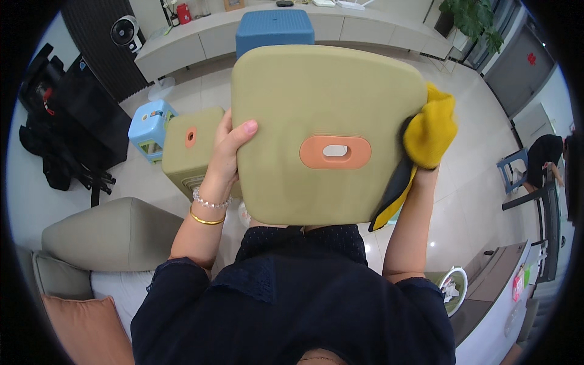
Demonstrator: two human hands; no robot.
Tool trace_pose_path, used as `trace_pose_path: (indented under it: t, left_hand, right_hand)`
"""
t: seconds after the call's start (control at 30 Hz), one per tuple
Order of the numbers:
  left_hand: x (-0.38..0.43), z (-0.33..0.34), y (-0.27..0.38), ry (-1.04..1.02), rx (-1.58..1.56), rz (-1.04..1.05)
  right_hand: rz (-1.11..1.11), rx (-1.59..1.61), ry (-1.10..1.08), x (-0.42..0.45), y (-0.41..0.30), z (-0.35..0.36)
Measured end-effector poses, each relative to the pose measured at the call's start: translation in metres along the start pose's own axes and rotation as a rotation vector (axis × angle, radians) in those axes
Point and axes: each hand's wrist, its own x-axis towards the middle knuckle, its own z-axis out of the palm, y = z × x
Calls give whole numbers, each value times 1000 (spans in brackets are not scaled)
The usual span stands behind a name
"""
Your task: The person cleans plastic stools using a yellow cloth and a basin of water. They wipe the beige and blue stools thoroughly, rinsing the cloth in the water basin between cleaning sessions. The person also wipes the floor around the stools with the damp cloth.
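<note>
A green plastic stool [273, 182] with an orange handle slot in its seat is held up before my chest, seat facing me. My left hand [230, 141] grips its left edge, thumb on the seat and fingers behind. Over my right hand [429, 130] lies a yellow knit cloth or glove, with a yellow and dark grey cloth [394, 191] hanging below it along the stool's right edge. The fingers of that hand are hidden, so its hold on the stool is not clear.
Another green stool [200, 150] and a light blue stool [150, 121] stand at left, near a grey sofa [114, 232]. Ahead, a large blue stool [273, 29] is before a long cabinet [182, 50]. A waste bin [463, 278] stands lower right. Another person [543, 159] bends at far right.
</note>
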Motion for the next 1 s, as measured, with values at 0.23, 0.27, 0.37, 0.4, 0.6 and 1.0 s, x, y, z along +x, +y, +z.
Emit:
trace_pose_path:
  t: [0.23,0.27,0.37,0.4,0.6,1.0]
  left_hand:
    - [-9,23,-5,-12,10,87]
    - [-8,26,-5,-21,-7,90]
    - [-7,33,-4,-31,11,65]
    - [-8,33,-5,-31,11,72]
    - [-12,53,-9,41,11,86]
    - [-2,54,-7,-45,123,44]
  right_hand:
    - [-184,-194,-411,-66,-44,-38]
    - [-147,-165,-524,-72,-48,-41]
    - [-179,-132,-620,-66,-64,-33]
    - [-145,-89,-566,-60,-72,-26]
    - [-62,-312,-438,-55,-85,-7]
    - [-173,-250,-553,-66,-43,-10]
